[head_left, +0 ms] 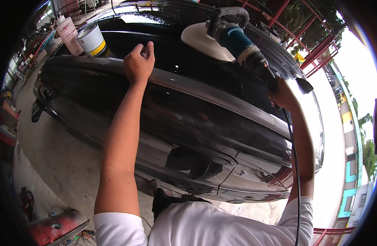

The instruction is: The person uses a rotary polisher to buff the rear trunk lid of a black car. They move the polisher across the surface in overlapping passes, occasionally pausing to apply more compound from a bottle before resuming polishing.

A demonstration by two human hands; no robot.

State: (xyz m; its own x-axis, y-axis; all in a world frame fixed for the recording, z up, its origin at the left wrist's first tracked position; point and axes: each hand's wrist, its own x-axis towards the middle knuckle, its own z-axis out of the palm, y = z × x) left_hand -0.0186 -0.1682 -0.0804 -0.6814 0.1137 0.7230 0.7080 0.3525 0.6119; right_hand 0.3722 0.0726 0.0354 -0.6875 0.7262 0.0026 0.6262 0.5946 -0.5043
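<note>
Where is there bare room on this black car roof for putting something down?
Free: the glossy black roof between the left hand and the round white pad of the teal power polisher. Crowded: the left end, with the pale pink plastic bottle and grey-and-yellow cylindrical can.

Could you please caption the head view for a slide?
Right hand gripping a teal polisher over a black car.

A red metal part [56,225] lies on the concrete floor [53,158] at lower left. Red framing [319,51] stands at upper right, before green foliage [299,26].
</note>
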